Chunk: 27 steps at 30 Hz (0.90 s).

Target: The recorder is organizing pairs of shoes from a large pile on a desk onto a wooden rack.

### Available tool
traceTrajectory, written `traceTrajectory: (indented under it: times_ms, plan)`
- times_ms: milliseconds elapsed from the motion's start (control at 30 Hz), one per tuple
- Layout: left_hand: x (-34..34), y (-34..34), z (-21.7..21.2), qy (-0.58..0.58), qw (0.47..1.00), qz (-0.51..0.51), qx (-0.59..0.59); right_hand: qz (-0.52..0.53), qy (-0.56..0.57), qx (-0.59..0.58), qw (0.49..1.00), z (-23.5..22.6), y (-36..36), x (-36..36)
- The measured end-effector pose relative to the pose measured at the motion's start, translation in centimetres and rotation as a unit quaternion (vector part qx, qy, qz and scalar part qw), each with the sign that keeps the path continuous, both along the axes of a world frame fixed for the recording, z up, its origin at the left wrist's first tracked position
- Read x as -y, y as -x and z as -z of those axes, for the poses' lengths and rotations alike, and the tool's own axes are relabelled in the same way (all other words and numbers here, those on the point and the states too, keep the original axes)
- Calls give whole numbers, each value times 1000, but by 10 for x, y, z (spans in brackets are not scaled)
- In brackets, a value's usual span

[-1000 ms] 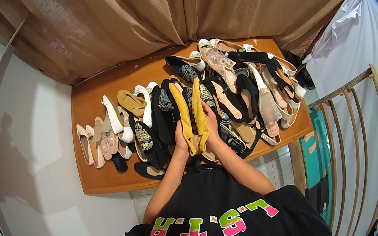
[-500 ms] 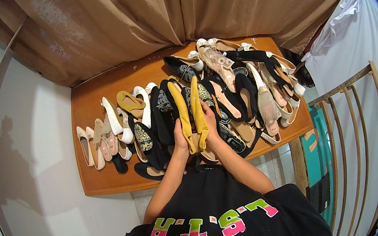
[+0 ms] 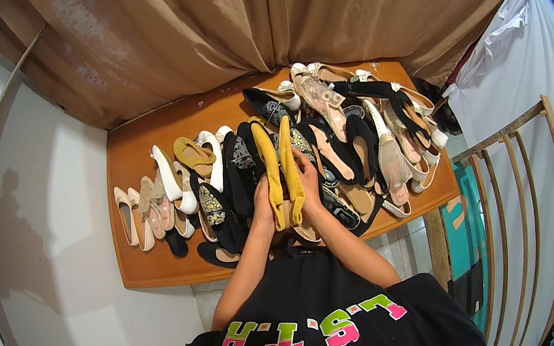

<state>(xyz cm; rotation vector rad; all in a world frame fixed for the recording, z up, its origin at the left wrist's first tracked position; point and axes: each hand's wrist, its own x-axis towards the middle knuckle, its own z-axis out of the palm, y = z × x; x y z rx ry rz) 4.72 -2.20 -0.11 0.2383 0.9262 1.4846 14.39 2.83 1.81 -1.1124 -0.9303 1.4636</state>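
My left hand point(image 3: 263, 203) is closed around the outer side of a mustard-yellow flat shoe point(image 3: 268, 167). A matching mustard-yellow flat shoe point(image 3: 291, 171) is gripped by my right hand point(image 3: 308, 186). The pair stands on edge, side by side with a narrow gap, toes pointing away from me, above the pile. Behind and beside them lie black flats with patterned toes, one grey-patterned point(image 3: 242, 155) and one gold-patterned point(image 3: 212, 206). To the right of my right hand lies a black shoe with a pale insole point(image 3: 333, 155).
Many loose flats cover the brown wooden table point(image 3: 145, 131), with beige flats point(image 3: 134, 216) at the left and sheer beige ones point(image 3: 393, 164) at the right. Brown curtains point(image 3: 203, 36) hang behind. A white wall point(image 3: 54, 237) is at left, a wooden rack point(image 3: 528, 196) at right.
The whole scene sits slightly lower in the picture. Both hands keep hold of the yellow flats in nearly the same place over the pile.
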Motion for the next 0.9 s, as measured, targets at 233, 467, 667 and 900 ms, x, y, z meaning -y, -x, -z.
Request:
traceTrajectory:
  times_ms: [233,467,667,900]
  plan:
    - [4,19,-28,-13,997,-12,-74,56,29,134,989,18,-22,-11]
    - [2,29,-28,-29,977,-55,-205,43,-42,163,985,4,-30,-7]
    - [3,30,-32,-25,989,-31,-140,18,-14,32,999,-3,-41,-5]
    - [9,28,-27,-27,998,-40,-47,-48,-17,49,997,-13,-45,-3]
